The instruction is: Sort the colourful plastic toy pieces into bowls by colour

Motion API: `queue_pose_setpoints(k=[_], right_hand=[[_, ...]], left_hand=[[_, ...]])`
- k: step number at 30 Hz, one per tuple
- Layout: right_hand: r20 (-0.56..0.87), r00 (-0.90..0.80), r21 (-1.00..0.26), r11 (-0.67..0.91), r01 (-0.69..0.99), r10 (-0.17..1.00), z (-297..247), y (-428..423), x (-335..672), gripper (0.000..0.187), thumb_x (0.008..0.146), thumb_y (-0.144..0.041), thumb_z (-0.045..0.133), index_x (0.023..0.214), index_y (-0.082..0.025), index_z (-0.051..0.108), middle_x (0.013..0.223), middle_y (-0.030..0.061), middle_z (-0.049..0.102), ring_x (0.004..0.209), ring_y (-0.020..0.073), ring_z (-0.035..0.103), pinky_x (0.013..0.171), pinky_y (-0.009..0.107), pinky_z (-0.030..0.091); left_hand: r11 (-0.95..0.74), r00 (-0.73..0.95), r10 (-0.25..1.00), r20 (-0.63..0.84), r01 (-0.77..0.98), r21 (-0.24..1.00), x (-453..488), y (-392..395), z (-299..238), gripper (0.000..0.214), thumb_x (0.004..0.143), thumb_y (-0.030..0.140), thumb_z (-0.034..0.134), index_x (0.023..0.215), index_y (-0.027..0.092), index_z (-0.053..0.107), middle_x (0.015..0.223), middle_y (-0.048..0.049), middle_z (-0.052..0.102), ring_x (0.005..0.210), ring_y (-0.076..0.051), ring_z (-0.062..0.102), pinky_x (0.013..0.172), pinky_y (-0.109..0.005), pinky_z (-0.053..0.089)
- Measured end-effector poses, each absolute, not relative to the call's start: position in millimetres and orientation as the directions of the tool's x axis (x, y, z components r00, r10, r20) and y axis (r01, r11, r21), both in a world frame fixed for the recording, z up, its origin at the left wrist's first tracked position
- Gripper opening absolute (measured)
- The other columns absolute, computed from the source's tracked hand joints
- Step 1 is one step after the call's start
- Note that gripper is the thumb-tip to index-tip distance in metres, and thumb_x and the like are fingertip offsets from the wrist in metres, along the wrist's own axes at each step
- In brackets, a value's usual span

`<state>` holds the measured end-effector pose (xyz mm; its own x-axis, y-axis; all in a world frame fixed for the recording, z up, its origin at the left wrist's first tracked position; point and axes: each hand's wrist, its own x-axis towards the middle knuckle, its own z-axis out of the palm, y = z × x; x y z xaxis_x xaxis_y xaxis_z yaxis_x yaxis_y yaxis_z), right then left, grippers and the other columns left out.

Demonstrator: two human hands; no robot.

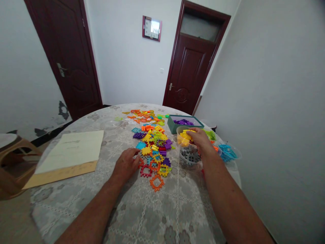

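My right hand reaches over a clear tub of yellow plastic building pieces, its thumb and fingers closed on a yellow piece at the tub's top. My left hand rests on the tablecloth at the left side of a mixed pile of interlocking plastic pieces; its fingers are loosely bent and apart, with nothing visible in them. Nearest its fingertips are a yellow gear-shaped piece and red square frames. An orange square frame lies at the pile's near end.
A tub of grey pieces stands below my right hand, with blue pieces in another tub farther right. Behind is a green box with purple pieces. Flat orange pieces lie at the back; a paper-topped board lies left.
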<state>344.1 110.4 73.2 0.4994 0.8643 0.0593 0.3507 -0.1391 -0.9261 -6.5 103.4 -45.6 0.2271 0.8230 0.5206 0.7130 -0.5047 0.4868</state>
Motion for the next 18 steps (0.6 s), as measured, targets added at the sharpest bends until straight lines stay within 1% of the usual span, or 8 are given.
queue_pose_setpoints(k=[3,5,7,9,12,15,18], right_hand=[[0.079,0.477,-0.926,-0.112,0.360,0.875,79.0,107.3,344.7,0.036,0.083,-0.031,0.074,0.116,-0.018,0.072,0.098,0.0095,0.076,0.076,0.0182,0.070,0.052,0.021,0.053],[0.104,0.440,-0.903,-0.101,0.419,0.892,86.4,112.4,349.6,0.035,0.083,-0.030,0.075,0.116,-0.019,0.073,0.097,0.0088,0.076,0.073,0.0176,0.070,0.053,0.022,0.053],[0.121,0.417,-0.858,-0.117,0.500,0.901,94.4,124.6,357.2,0.034,0.081,-0.028,0.079,0.113,-0.018,0.074,0.088,0.0074,0.076,0.066,0.0163,0.068,0.052,0.023,0.053],[0.119,0.430,-0.816,-0.158,0.555,0.895,100.0,141.8,366.3,0.030,0.078,-0.024,0.084,0.106,-0.016,0.076,0.078,0.0057,0.073,0.058,0.0151,0.064,0.051,0.023,0.051],[0.107,0.477,-0.805,-0.205,0.556,0.872,100.3,167.0,379.6,0.027,0.074,-0.022,0.088,0.096,-0.013,0.075,0.070,0.0042,0.070,0.055,0.0144,0.062,0.049,0.022,0.050],[0.094,0.491,-0.819,-0.213,0.533,0.866,93.1,181.6,390.5,0.032,0.077,-0.024,0.087,0.103,-0.012,0.074,0.077,0.0056,0.072,0.059,0.0145,0.066,0.053,0.022,0.053],[0.094,0.483,-0.826,-0.203,0.525,0.871,86.3,182.5,400.4,0.035,0.078,-0.020,0.084,0.111,-0.012,0.074,0.087,0.0090,0.076,0.066,0.0157,0.069,0.059,0.024,0.056]], left_hand=[[-0.504,0.225,0.823,0.521,0.711,0.490,-6.1,103.4,-46.0,0.027,0.096,0.034,0.051,0.107,0.020,0.071,0.107,-0.0120,0.076,0.102,-0.027,0.070,0.099,-0.044,0.055],[-0.501,0.225,0.826,0.516,0.711,0.493,-5.6,103.2,-45.4,0.028,0.097,0.035,0.050,0.107,0.020,0.071,0.107,-0.0123,0.076,0.101,-0.027,0.070,0.098,-0.043,0.055],[-0.502,0.226,0.827,0.515,0.708,0.496,-5.2,102.7,-44.3,0.028,0.096,0.035,0.050,0.106,0.020,0.071,0.107,-0.0119,0.076,0.101,-0.027,0.070,0.098,-0.043,0.055],[-0.503,0.226,0.828,0.513,0.702,0.504,-5.0,102.1,-43.0,0.026,0.096,0.035,0.051,0.105,0.021,0.071,0.106,-0.0109,0.076,0.100,-0.026,0.071,0.097,-0.042,0.056],[-0.511,0.235,0.827,0.510,0.693,0.509,-5.6,101.3,-41.3,0.026,0.095,0.035,0.051,0.104,0.021,0.071,0.103,-0.0102,0.077,0.098,-0.026,0.071,0.095,-0.042,0.056],[-0.514,0.250,0.829,0.500,0.694,0.504,-6.7,101.4,-40.8,0.027,0.095,0.036,0.051,0.104,0.021,0.072,0.104,-0.0105,0.077,0.097,-0.026,0.071,0.094,-0.042,0.056],[-0.503,0.251,0.838,0.485,0.701,0.506,-7.4,102.2,-41.2,0.028,0.094,0.036,0.051,0.104,0.020,0.072,0.105,-0.0116,0.077,0.096,-0.027,0.072,0.093,-0.043,0.057]])
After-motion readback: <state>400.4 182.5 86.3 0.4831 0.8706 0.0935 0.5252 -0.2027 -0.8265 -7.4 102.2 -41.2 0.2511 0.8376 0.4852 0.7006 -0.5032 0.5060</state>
